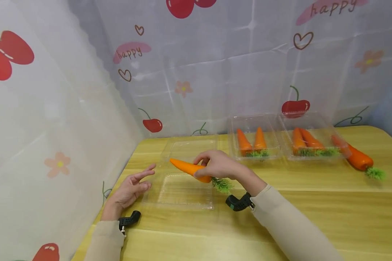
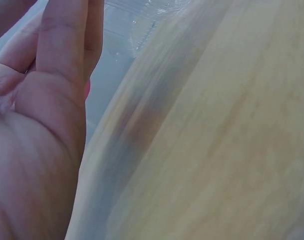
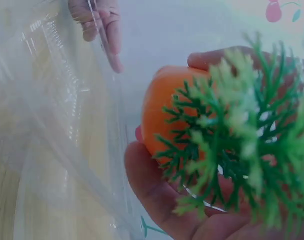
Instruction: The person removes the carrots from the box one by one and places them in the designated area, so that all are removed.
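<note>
An orange toy carrot (image 1: 187, 167) with a green leafy top (image 3: 241, 130) is gripped between the thumb and fingers of my right hand (image 1: 217, 165). It hangs over an opened clear plastic box (image 1: 186, 194), its pointed tip toward the left. My left hand (image 1: 130, 188) is beside the box's left edge, fingers loosely extended, holding nothing. In the left wrist view the left palm (image 2: 37, 125) shows at the side, with clear plastic near the top. The right wrist view shows the carrot's leafy end close up, next to the clear box wall (image 3: 67, 125).
Toward the back right stand two clear boxes, one (image 1: 271, 156) beside the other (image 1: 289, 158), each holding two carrots. Another carrot (image 1: 359, 158) lies on the wooden table (image 1: 313, 217) to their right. A printed cloth (image 1: 215, 79) hangs behind and at the left.
</note>
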A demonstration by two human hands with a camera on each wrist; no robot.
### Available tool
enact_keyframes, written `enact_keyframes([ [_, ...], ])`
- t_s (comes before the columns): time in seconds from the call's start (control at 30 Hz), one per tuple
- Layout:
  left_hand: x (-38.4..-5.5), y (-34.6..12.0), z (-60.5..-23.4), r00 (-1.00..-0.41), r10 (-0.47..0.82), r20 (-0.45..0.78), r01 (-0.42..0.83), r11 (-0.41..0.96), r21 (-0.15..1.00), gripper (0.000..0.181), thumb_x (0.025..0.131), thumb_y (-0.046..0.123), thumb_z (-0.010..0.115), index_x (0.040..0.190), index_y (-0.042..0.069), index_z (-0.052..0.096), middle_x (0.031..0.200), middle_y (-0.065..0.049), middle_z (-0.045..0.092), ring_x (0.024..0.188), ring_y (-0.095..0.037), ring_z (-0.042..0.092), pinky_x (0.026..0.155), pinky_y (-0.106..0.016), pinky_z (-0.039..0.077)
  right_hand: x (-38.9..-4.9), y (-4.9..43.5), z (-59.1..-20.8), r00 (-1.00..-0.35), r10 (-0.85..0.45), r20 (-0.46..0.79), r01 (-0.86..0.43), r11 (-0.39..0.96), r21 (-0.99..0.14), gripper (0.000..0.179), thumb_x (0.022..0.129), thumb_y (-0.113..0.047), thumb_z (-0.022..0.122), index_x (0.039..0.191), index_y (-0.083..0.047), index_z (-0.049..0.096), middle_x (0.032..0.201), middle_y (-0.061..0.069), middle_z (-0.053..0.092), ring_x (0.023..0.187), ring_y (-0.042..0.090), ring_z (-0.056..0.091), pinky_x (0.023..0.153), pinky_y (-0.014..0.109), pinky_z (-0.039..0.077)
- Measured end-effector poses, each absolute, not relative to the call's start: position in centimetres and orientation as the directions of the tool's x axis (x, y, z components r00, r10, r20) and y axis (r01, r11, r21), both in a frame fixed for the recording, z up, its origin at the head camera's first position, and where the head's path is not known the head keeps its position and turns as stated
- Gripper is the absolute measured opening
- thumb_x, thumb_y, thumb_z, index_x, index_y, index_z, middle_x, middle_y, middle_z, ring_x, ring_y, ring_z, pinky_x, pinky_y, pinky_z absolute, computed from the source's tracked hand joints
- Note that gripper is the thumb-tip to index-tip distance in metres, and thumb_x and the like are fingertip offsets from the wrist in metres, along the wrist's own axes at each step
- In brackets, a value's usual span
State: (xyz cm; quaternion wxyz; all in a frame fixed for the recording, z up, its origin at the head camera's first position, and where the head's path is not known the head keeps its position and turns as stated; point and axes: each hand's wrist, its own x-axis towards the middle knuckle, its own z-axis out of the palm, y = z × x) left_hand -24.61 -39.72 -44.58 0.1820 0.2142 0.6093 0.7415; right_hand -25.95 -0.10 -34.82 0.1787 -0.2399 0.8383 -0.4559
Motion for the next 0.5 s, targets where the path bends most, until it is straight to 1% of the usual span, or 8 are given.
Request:
enact_keyframes([
  [0.13,-24.5,-39.7,-44.7,-0.843,0.527,0.105,-0.004,-0.201,0.980,0.050,0.100,-0.017,0.048,0.149,-0.008,0.048,0.170,0.003,0.029,0.092,-0.005,0.068,0.088,-0.018,0.059,-25.6,1.2,-34.9,-0.856,-0.515,-0.053,-0.237,0.480,-0.845,0.036,0.086,-0.029,0.082,0.120,-0.020,0.072,0.102,0.006,0.066,0.082,0.022,0.062,0.064,0.031,0.054],
  [0.37,-24.4,-39.7,-44.7,-0.831,0.543,0.119,0.004,-0.207,0.978,0.050,0.101,-0.017,0.048,0.149,-0.009,0.046,0.171,0.002,0.027,0.093,-0.005,0.068,0.087,-0.018,0.059,-24.9,3.4,-35.1,-0.880,-0.475,-0.019,-0.237,0.473,-0.848,0.035,0.086,-0.029,0.081,0.119,-0.020,0.072,0.103,0.007,0.065,0.079,0.023,0.061,0.063,0.032,0.054],
  [0.5,-24.5,-39.7,-44.6,-0.835,0.538,0.114,0.004,-0.201,0.979,0.049,0.101,-0.016,0.049,0.149,-0.008,0.047,0.172,0.000,0.025,0.091,-0.005,0.066,0.085,-0.019,0.059,-24.5,4.7,-35.2,-0.896,-0.445,0.000,-0.236,0.477,-0.847,0.039,0.087,-0.031,0.080,0.123,-0.018,0.071,0.105,0.008,0.065,0.079,0.023,0.063,0.065,0.033,0.056],
])
